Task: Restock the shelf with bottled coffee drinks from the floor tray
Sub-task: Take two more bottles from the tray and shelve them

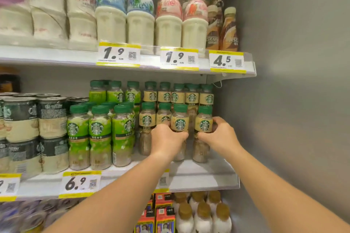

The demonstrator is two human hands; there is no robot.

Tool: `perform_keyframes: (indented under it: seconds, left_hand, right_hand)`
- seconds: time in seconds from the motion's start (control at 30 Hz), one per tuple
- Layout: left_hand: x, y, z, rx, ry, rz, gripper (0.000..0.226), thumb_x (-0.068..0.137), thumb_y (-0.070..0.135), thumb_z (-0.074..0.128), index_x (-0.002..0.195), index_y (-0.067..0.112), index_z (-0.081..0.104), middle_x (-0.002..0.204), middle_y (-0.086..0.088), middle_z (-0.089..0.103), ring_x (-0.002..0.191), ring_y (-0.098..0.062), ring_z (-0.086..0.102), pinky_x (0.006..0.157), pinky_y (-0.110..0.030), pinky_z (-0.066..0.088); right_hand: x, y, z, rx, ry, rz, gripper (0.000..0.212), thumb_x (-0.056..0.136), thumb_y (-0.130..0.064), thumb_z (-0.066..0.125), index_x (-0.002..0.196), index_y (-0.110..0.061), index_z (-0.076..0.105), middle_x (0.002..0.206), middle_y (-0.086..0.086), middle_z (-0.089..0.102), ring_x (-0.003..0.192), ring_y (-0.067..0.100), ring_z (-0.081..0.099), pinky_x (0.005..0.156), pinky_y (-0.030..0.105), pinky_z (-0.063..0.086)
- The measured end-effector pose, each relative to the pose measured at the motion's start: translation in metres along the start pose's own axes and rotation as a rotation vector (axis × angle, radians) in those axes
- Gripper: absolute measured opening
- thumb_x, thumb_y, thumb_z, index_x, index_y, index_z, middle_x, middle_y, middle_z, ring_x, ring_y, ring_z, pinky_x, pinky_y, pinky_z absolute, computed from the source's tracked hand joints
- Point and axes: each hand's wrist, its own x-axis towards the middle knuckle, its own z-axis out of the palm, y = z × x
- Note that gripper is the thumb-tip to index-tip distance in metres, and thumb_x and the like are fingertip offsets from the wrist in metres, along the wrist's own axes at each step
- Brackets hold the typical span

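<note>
On the middle shelf (204,174) stand rows of bottled coffee drinks with green caps. My left hand (166,139) grips a beige-label coffee bottle (180,119) around its middle, at the shelf's front right. Beside it my right hand (219,136) is wrapped around a second beige-label coffee bottle (204,121) nearest the grey side wall. Both bottles are upright with their bases on the shelf. More beige-label bottles (164,96) stand stacked behind them. The floor tray is out of view.
Green-label coffee bottles (100,134) fill the shelf to the left, then stacked cans (51,132). A price rail with a 6.9 tag (81,183) runs along the shelf front. The upper shelf (56,56) holds milk drinks. A grey wall (293,100) bounds the right side.
</note>
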Motion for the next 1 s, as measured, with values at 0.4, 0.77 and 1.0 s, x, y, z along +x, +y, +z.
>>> perform_keyframes:
  seconds: [0.4, 0.77, 1.0]
  left_hand:
    - [-0.011, -0.005, 0.012, 0.074, 0.099, -0.023, 0.043, 0.073, 0.031, 0.086, 0.109, 0.012, 0.074, 0.091, 0.001, 0.074, 0.087, -0.016, 0.068, 0.078, -0.030, 0.055]
    - [-0.015, -0.014, 0.019, 0.154, 0.109, -0.102, 0.029, 0.075, 0.029, 0.087, 0.065, 0.018, 0.063, 0.064, 0.002, 0.066, 0.061, -0.011, 0.060, 0.049, -0.023, 0.038]
    - [-0.009, -0.014, 0.030, 0.225, 0.145, -0.095, 0.030, 0.078, 0.031, 0.085, 0.067, 0.008, 0.067, 0.068, -0.006, 0.068, 0.065, -0.025, 0.063, 0.055, -0.028, 0.043]
  right_hand:
    - [-0.010, 0.033, 0.011, 0.007, -0.164, 0.058, 0.063, 0.072, -0.023, 0.087, 0.129, -0.022, 0.059, 0.104, -0.006, 0.067, 0.094, 0.016, 0.063, 0.077, 0.026, 0.048]
    - [-0.002, 0.037, 0.017, 0.025, -0.150, 0.113, 0.045, 0.073, -0.024, 0.088, 0.112, -0.017, 0.066, 0.104, -0.001, 0.072, 0.092, 0.017, 0.067, 0.072, 0.025, 0.050]
    - [0.008, 0.040, 0.028, 0.004, -0.143, 0.072, 0.040, 0.074, -0.028, 0.087, 0.105, -0.019, 0.063, 0.106, 0.000, 0.069, 0.084, 0.014, 0.062, 0.062, 0.022, 0.046]
